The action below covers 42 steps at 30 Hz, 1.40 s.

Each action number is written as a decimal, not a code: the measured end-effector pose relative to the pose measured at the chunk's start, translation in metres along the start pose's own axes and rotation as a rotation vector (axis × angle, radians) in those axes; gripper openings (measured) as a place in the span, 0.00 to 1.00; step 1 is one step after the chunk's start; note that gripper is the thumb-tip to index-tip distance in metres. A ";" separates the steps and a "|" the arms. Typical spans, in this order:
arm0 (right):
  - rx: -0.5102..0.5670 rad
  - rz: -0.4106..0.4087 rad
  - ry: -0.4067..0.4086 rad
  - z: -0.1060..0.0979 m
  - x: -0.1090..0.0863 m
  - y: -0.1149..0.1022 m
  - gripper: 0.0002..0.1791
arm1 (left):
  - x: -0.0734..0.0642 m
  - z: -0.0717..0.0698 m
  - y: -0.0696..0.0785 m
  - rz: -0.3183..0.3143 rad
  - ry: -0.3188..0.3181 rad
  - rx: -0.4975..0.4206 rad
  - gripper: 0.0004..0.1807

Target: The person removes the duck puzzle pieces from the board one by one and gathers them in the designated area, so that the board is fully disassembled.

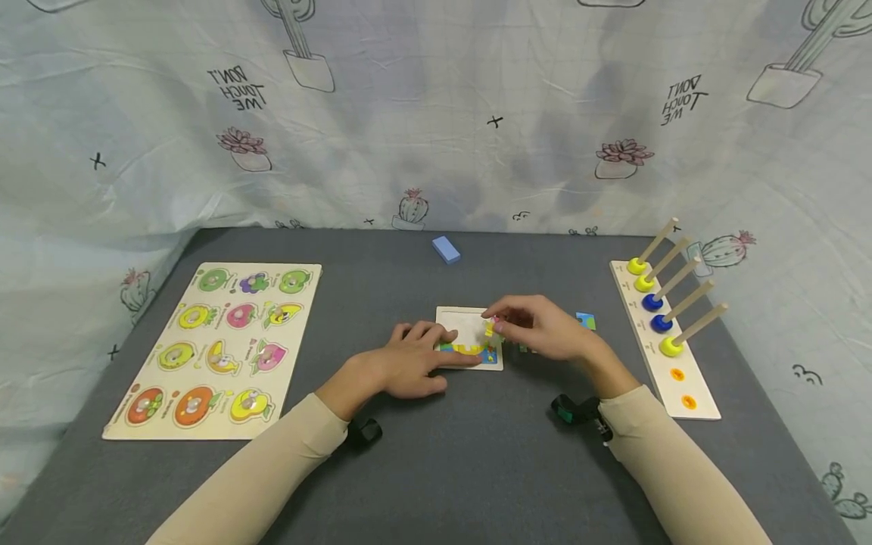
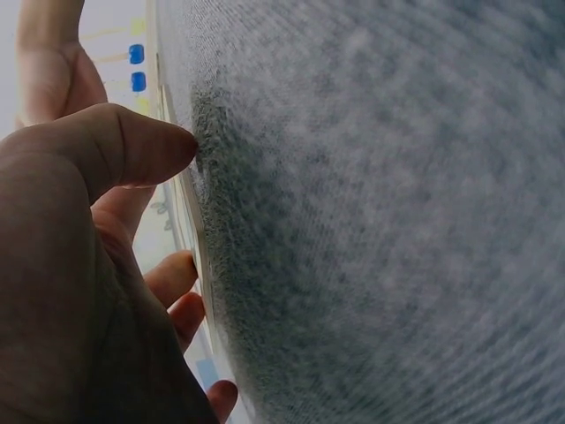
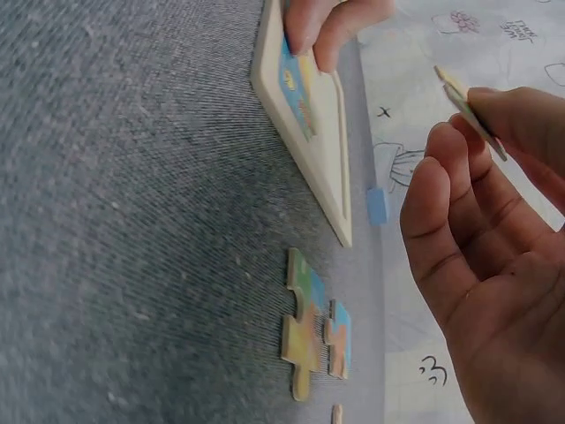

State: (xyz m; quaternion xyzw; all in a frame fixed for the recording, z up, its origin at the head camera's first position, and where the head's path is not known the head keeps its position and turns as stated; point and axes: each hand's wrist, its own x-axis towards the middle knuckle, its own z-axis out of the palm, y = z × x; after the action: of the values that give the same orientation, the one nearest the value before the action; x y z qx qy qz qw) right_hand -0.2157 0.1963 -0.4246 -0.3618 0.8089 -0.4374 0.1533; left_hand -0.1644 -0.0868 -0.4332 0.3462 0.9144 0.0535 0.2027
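A small wooden puzzle frame [image 1: 459,309] lies on the table, with coloured jigsaw pieces [image 1: 489,353] fitted along its near side. My left hand [image 1: 409,367] rests on the frame from the left, its fingers extended and the index finger touching the pieces. Above the frame's right part, my right hand [image 1: 548,329] pinches a jigsaw piece [image 3: 474,117] between thumb and fingertips. That piece is tilted, clear of the frame, in the right wrist view. Loose jigsaw pieces [image 3: 303,331] lie to the right of the frame, partly hidden by the right hand in the head view.
A fruit puzzle board [image 1: 303,333] lies on the left. On the right stands a pegged counting board [image 1: 698,405] with yellow and blue beads. A blue block [image 1: 446,250] lies behind the frame. Another loose jigsaw piece [image 1: 586,321] sits near the counting board.
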 end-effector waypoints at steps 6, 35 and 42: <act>0.032 -0.036 0.005 -0.002 -0.003 -0.005 0.14 | -0.004 0.001 0.000 -0.009 0.004 -0.007 0.32; 0.032 -0.049 0.007 -0.039 -0.034 -0.016 0.15 | -0.001 0.001 -0.003 0.001 0.013 0.004 0.32; 0.006 -0.021 0.023 -0.045 -0.050 -0.008 0.15 | 0.000 0.001 0.000 0.012 0.029 0.000 0.33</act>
State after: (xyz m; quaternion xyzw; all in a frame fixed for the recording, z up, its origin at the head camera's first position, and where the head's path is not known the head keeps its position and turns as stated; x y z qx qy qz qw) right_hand -0.2030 0.2563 -0.3957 -0.3645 0.8057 -0.4454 0.1403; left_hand -0.1640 -0.0871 -0.4346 0.3507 0.9153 0.0595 0.1890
